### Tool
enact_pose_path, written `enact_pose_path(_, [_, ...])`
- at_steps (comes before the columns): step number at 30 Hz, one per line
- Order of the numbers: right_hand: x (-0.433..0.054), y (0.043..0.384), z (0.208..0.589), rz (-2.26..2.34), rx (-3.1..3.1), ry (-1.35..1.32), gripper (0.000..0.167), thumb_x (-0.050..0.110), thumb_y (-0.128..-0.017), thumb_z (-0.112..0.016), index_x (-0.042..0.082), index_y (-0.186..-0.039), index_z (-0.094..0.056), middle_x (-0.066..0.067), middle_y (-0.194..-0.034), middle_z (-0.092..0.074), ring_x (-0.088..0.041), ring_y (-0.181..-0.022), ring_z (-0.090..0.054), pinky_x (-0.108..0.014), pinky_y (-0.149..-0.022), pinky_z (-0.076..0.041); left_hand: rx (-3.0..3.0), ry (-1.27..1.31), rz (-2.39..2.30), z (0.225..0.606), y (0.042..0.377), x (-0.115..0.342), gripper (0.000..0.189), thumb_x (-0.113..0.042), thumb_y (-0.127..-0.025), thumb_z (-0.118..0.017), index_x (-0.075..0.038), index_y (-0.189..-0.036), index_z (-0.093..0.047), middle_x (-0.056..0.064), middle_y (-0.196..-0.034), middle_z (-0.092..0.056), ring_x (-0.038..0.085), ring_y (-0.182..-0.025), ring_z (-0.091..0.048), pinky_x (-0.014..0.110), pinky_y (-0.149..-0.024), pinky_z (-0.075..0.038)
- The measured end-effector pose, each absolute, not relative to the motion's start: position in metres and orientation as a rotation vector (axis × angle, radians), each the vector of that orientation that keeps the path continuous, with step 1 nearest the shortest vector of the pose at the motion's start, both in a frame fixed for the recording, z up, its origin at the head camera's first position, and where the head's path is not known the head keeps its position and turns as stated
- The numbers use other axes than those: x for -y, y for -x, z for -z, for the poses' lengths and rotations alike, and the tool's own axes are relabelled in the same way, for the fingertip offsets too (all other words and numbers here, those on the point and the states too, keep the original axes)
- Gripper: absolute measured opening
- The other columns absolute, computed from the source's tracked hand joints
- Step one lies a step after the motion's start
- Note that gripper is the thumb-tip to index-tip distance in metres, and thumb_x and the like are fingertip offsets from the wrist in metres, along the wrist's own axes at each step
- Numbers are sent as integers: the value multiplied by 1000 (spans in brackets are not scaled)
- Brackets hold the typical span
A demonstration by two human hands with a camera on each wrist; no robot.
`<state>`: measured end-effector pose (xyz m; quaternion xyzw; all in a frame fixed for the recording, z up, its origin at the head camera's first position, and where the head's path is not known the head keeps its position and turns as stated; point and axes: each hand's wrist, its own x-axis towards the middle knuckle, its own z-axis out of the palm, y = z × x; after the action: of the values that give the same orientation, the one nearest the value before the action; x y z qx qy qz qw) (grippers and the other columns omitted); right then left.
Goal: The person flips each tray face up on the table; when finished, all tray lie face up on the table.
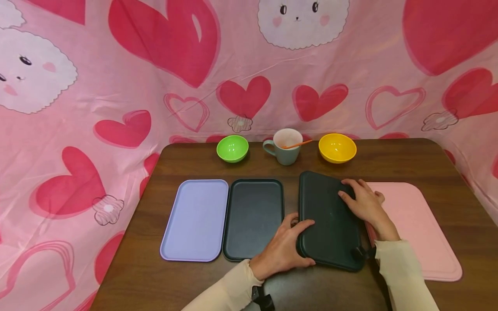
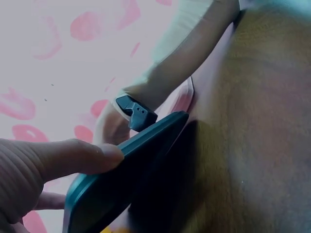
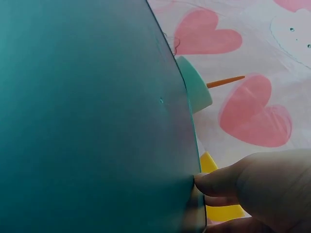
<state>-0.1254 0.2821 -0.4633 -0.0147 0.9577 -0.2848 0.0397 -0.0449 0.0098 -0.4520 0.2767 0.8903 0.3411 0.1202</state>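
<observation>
A dark green tray point(image 1: 330, 220) is held tilted over the table between both hands, its smooth face toward the head camera. My left hand point(image 1: 283, 248) grips its lower left edge; in the left wrist view the thumb point(image 2: 104, 158) lies on the rim, and a dark shadow falls on the wood beside the tray. At the upper right edge, my right hand point(image 1: 365, 205) pinches the rim. The right wrist view shows those fingers point(image 3: 223, 184) bent over the edge, with the tray point(image 3: 97, 107) filling the left side.
Left of the held tray lie a second dark tray point(image 1: 254, 218) and a lavender tray point(image 1: 195, 220). A pink board point(image 1: 420, 233) lies under the right forearm. Along the back stand a green bowl point(image 1: 232, 149), a mug point(image 1: 285, 151) with an orange stick point(image 1: 299, 144), and a yellow bowl point(image 1: 337, 148).
</observation>
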Motion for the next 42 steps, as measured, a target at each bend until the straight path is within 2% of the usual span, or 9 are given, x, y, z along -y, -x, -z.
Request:
enact_pose_path(9, [-279, 124, 460, 911, -2879, 50, 50, 33, -103, -51, 2, -142, -43, -36, -143, -46, -57, -141, -22, -78, -97, -11, -2586, -831, -1068, 450, 43, -8, 79, -35, -71, -91, -26, -141, -55, 5, -133, -43, 16, -119, -42, 31, -93, -37])
enact_pose_path(13, [-278, 124, 459, 920, -2874, 59, 50, 33, -103, -51, 1, -142, -43, -35, -143, -47, -56, -142, -22, -78, -97, -11, -2590, -857, -1083, 449, 42, -8, 80, -36, -71, -90, -25, -142, -55, 4, -131, -42, 17, -119, -39, 31, -93, -33])
enact_pose_path(18, [-276, 123, 457, 930, -2881, 83, 50, 32, -103, -51, 0, -142, -43, -36, -143, -47, -57, -140, -26, -78, -97, -14, -2599, -884, -1078, 446, 41, -8, 80, -37, -73, -89, -26, -143, -53, 6, -136, -41, 21, -125, -39, 35, -97, -34])
enact_pose_path(25, [-274, 121, 454, 947, -2911, 149, 48, 30, -103, -54, 0, -140, -47, -35, -141, -49, -56, -127, -45, -72, -93, -25, -2613, -922, -1071, 440, 39, -7, 78, -38, -74, -88, -26, -143, -53, 7, -139, -42, 23, -128, -39, 37, -99, -36])
enact_pose_path(32, [-271, 118, 450, 1004, -2900, 225, 48, 30, -103, -55, 0, -139, -50, -31, -141, -53, -53, -125, -51, -71, -100, -34, -2656, -1011, -1066, 435, 37, -7, 77, -41, -76, -87, -25, -144, -53, 8, -140, -43, 21, -130, -38, 39, -101, -37])
enact_pose_path(36, [-269, 115, 445, 1025, -2888, 251, 48, 31, -103, -55, 1, -140, -51, -30, -140, -55, -51, -122, -55, -67, -99, -42, -2689, -1059, -1046, 434, 35, -7, 77, -43, -76, -86, -24, -144, -54, 8, -139, -43, 21, -130, -38, 39, -101, -38])
enact_pose_path(42, [-264, 112, 440, 1034, -2888, 269, 47, 32, -102, -56, 4, -140, -51, -28, -140, -56, -50, -121, -56, -66, -96, -44, -2712, -1111, -1038, 432, 34, -7, 78, -44, -75, -86, -23, -143, -54, 8, -140, -44, 22, -130, -38, 40, -101, -39])
